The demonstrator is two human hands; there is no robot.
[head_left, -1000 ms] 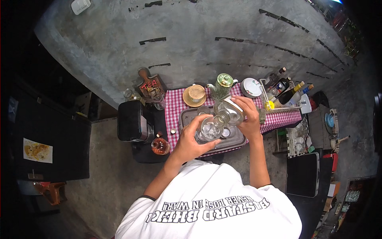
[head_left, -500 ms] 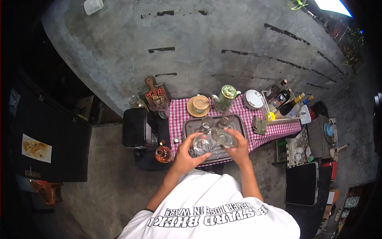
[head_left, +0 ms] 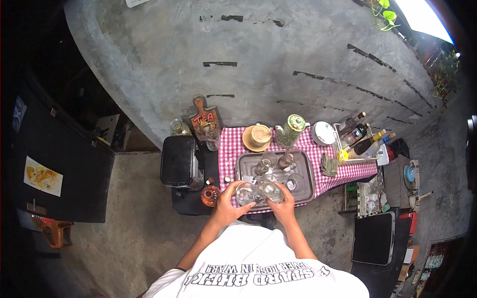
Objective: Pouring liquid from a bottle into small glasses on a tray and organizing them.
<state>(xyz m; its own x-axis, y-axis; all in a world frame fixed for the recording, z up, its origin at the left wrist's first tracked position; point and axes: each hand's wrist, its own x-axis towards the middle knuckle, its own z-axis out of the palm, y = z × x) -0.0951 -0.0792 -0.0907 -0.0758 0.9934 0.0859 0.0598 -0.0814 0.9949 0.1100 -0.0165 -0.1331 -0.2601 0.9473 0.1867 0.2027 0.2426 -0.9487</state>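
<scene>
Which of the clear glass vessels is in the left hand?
The drinking glass, held at the near-left corner of the tray; the right hand holds the carafe, while other drinking glasses stand farther back.

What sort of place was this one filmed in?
Probably a drinks corner in a home or small café: a green teapot, a tray with glass vessels on it, and a cluster of bottles share a table with a checked cloth.

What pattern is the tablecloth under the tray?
The tablecloth is checked, pinkish-red and white; it shows best in the head view.
</scene>
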